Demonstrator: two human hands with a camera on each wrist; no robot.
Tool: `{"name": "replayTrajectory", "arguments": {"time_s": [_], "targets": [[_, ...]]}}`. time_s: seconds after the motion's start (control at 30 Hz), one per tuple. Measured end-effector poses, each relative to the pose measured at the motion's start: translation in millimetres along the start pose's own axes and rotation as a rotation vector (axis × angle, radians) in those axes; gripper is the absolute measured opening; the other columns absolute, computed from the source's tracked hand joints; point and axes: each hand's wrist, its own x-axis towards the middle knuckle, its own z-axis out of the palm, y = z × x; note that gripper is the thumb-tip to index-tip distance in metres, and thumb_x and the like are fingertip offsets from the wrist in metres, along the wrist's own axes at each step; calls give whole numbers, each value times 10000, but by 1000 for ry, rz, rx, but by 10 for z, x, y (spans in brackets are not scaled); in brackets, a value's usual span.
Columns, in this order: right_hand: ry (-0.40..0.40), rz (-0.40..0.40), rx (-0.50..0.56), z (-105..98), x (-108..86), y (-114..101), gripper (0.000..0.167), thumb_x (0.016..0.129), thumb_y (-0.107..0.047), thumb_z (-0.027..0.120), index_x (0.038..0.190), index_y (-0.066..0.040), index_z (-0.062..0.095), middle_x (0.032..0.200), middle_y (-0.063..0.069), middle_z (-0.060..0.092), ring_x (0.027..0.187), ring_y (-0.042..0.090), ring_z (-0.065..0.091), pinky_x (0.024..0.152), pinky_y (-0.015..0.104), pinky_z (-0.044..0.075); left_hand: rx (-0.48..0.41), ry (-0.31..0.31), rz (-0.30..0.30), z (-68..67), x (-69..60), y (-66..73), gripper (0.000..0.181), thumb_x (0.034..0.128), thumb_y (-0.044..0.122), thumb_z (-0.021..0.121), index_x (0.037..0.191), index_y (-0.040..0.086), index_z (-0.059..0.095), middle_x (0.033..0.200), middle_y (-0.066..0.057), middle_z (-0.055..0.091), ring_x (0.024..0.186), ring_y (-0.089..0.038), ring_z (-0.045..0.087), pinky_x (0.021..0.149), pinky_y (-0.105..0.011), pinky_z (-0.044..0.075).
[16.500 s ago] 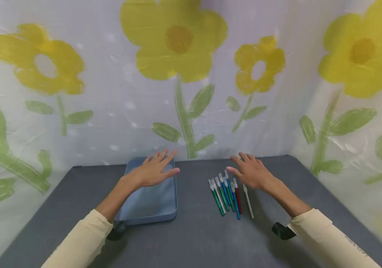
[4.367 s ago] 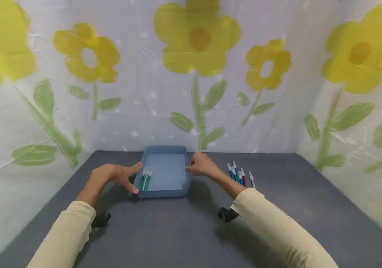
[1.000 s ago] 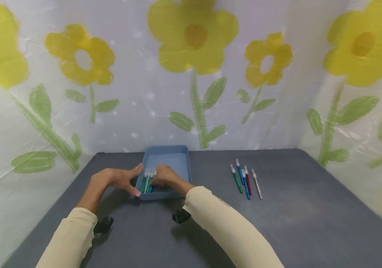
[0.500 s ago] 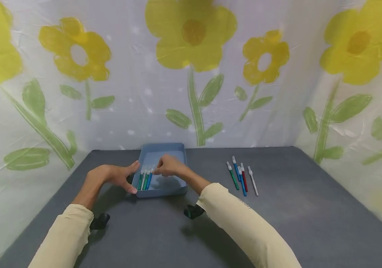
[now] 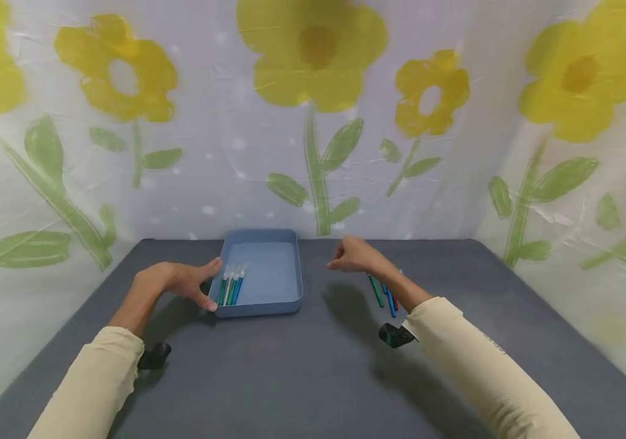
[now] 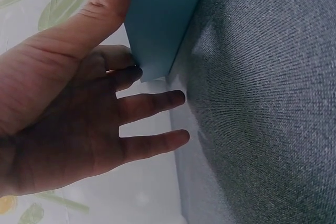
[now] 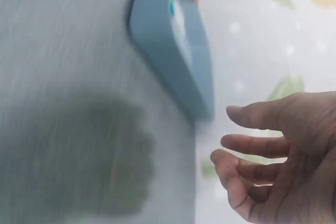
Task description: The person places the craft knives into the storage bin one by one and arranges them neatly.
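Observation:
My left hand (image 5: 183, 283) holds its spread thumb and fingers against the left side of the blue tray (image 5: 258, 310); in the left wrist view several fingers (image 6: 152, 106) are extended beside the tray wall (image 6: 163, 19). Inside the tray's front left part lie several slim pen-like tools (image 5: 230, 286), green, white and blue with clear whitish caps. My right hand (image 5: 357, 256) hovers above the table, between the tray and the other pen-like tools (image 5: 392, 303). Its fingers are loosely bent and nothing shows between them in the right wrist view. The right forearm partly covers those tools.
A dark grey table (image 5: 291, 378) carries everything. Behind it hangs a pale curtain (image 5: 208, 158) with painted yellow flowers. Dark wrist devices sit under both wrists, such as the one on the right (image 5: 395, 335).
Earlier all the pen-like tools lay on the table; several now lie in the tray. Over the last second my right hand has left the tray and moved right. My left hand stays on the tray.

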Motion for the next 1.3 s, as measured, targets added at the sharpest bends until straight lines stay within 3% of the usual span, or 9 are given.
{"name": "replayTrajectory", "arguments": {"time_s": [0.1,0.27,0.43,0.53,0.7,0.77,0.97,1.07,1.3], "targets": [[-15,61,-17,-64,-38,240,496,995,-194,705,549,-162,491,485,-94,365,469,58,312,518,240,302,-6,-2,-7,4,-38,-44,1320,883,549,793,1653,-5,-124,1703,-306,-196,1580,-579,17,1220,-735,175],[7,163,-60,-149,-131,589,464,984,-161,715,550,-145,550,471,-28,518,436,74,424,510,250,375,-39,-11,6,-1,-71,-52,1327,886,541,794,1646,-10,-145,1693,-310,-225,1573,-589,-15,1220,-737,167],[0,203,-76,-146,-168,782,484,970,-154,731,521,-110,556,524,62,628,442,93,450,499,244,376,-35,-7,4,2,-85,-56,1337,877,546,799,1646,-11,-141,1693,-312,-224,1572,-593,-12,1216,-745,164],[-7,218,-56,-106,-164,826,480,971,-139,727,516,-106,578,490,14,559,442,89,424,496,240,369,-39,-11,10,16,-84,-61,1339,874,537,807,1643,-27,-134,1688,-321,-222,1569,-597,-25,1220,-747,146],[-8,222,-37,-28,-136,823,542,966,-108,720,492,-154,462,458,-46,420,425,78,366,485,242,353,-55,-22,11,28,-81,-45,1332,884,515,806,1637,-35,-146,1682,-328,-231,1569,-597,-29,1225,-737,152],[-5,235,-52,2,-124,815,532,962,-120,734,506,-157,464,465,-37,440,430,89,393,479,247,360,-60,-24,10,29,-75,-35,1330,888,508,805,1636,-34,-151,1681,-328,-233,1569,-596,-28,1226,-734,157],[3,320,-122,79,-94,817,338,955,-192,775,664,-52,677,541,29,584,478,144,487,474,275,380,-59,-23,1,8,-43,4,1334,886,514,804,1639,-18,-159,1687,-316,-232,1575,-587,-5,1223,-724,194],[10,356,-141,113,-87,825,314,955,-214,776,704,-45,693,582,41,616,510,160,514,487,286,388,-53,-28,-5,-9,-26,26,1331,889,510,802,1639,-14,-164,1688,-316,-231,1577,-583,21,1218,-707,237],[26,372,-153,146,-93,830,313,952,-216,763,689,-79,663,641,53,660,569,188,573,526,308,408,-57,-30,-15,-11,-9,41,1333,885,502,809,1641,-13,-161,1687,-318,-230,1576,-584,-5,1223,-714,215]]}}
